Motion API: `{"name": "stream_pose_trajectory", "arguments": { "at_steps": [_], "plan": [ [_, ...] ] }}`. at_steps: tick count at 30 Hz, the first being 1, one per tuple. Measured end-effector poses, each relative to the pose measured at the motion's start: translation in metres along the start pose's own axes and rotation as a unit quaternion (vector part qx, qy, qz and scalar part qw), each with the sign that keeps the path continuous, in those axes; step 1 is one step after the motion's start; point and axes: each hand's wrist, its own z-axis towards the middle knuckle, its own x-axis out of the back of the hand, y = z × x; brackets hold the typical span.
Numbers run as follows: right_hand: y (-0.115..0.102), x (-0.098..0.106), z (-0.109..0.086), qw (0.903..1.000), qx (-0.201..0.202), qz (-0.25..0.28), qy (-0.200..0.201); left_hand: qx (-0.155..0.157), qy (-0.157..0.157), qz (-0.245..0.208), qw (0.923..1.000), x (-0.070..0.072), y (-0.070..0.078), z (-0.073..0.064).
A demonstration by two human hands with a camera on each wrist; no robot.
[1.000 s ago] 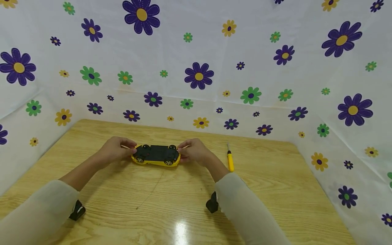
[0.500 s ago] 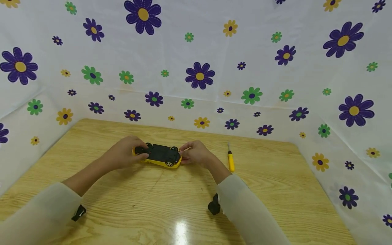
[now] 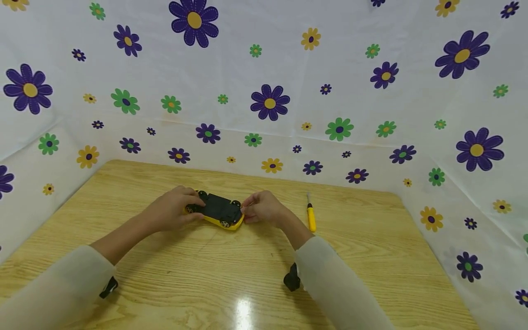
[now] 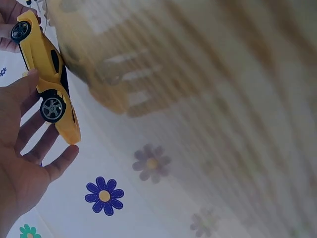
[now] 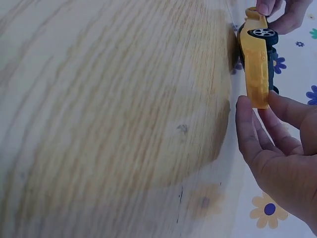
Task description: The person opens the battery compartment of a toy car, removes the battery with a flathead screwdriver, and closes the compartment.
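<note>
A yellow toy car (image 3: 219, 207) lies upside down on the wooden table, its black underside and wheels facing up. My left hand (image 3: 175, 210) grips its left end, thumb on one side and fingers on the other; the left wrist view shows this hand (image 4: 22, 158) around the car (image 4: 47, 64) by a wheel. At the opposite end, my right hand (image 3: 267, 208) pinches the bumper between thumb and fingertips. In the right wrist view the right hand (image 5: 282, 153) holds that end of the car (image 5: 257, 64), with the left hand (image 5: 292, 15) beyond.
A screwdriver (image 3: 311, 217) with a yellow handle lies to the right of my right hand, its tip pointing to the back. Behind the wooden table (image 3: 363, 256) hangs a white cloth (image 3: 231, 68) with printed flowers, which also runs along both sides.
My left hand has slid rightward over the car's left end, covering more of it, and the car has turned slightly, its right end nearer me. My right hand stays at the right end.
</note>
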Motion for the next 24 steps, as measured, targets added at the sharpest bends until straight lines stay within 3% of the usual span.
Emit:
{"name": "stream_pose_trajectory", "arguments": {
  "at_steps": [8,15,20,23,24],
  "plan": [
    [0.000,-0.002,-0.008,0.9974,0.012,-0.067,-0.021,-0.036,-0.023,-0.026,0.9988,0.004,-0.010,0.007],
    [0.000,-0.012,-0.023,0.9875,0.048,-0.142,-0.050,-0.078,-0.043,-0.015,0.9959,0.007,-0.017,0.013],
    [-0.003,-0.019,-0.031,0.9662,0.099,-0.232,-0.051,-0.097,-0.056,-0.025,0.9935,0.008,-0.022,0.018],
    [-0.006,-0.021,-0.036,0.9417,0.124,-0.310,-0.044,-0.105,-0.058,-0.030,0.9923,0.007,-0.024,0.019],
    [-0.007,-0.021,-0.037,0.9290,0.131,-0.344,-0.037,-0.107,-0.059,-0.030,0.9921,0.007,-0.024,0.020]
  ]
}}
